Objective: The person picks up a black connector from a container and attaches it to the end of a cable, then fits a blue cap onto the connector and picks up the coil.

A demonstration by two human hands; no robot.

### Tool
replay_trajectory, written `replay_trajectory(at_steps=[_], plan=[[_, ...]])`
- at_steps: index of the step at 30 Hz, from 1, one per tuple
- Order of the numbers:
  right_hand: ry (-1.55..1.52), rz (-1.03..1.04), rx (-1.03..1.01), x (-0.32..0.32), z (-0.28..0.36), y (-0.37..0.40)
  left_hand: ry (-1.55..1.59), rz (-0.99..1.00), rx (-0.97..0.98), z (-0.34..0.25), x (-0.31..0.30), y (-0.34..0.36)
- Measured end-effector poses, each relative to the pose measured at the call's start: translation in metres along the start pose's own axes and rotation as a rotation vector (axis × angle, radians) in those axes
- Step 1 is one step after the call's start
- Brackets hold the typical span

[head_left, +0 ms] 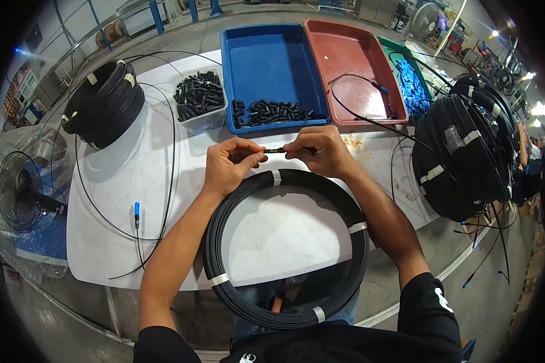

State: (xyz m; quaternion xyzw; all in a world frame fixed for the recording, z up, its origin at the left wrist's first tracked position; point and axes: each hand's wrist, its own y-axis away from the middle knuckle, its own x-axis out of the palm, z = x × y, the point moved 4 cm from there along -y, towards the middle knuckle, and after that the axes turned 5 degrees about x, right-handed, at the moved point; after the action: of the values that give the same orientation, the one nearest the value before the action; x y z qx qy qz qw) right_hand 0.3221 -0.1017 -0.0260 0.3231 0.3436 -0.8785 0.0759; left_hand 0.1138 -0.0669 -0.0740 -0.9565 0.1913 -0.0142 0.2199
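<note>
Both my hands meet over the far side of a coil of black cable (pixel 217 242), which is bound with pale tape and overhangs the table's front edge. Between my fingertips is a small black connector (pixel 275 150) with a yellowish band. My left hand (pixel 231 163) pinches its left end between thumb and fingers. My right hand (pixel 322 150) is closed around its right end, and a dark piece shows among those fingers. Whether the connector joins the coil's cable is hidden.
Beyond my hands stand a clear tub of black parts (pixel 200 124), a blue tray (pixel 272 60), a red tray (pixel 354 57) and a green tray of blue pieces (pixel 410 85). Black cable coils (pixel 106 106) sit left; more coils (pixel 460 157) are stacked right. A blue-tipped cable (pixel 137 212) lies left.
</note>
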Motion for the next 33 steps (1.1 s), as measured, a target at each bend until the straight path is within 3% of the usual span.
replay_trajectory(at_steps=[10,14,33], plan=[[-0.120,0.116,0.361,0.000,0.001,-0.003,-0.055,-0.024,0.033,-0.005,-0.001,0.001],[-0.145,0.084,0.388,0.005,-0.011,-0.001,-0.059,-0.122,0.028,-0.005,-0.007,-0.002],[-0.166,0.070,0.397,0.004,-0.009,-0.001,0.020,-0.045,0.033,-0.001,-0.002,0.000]])
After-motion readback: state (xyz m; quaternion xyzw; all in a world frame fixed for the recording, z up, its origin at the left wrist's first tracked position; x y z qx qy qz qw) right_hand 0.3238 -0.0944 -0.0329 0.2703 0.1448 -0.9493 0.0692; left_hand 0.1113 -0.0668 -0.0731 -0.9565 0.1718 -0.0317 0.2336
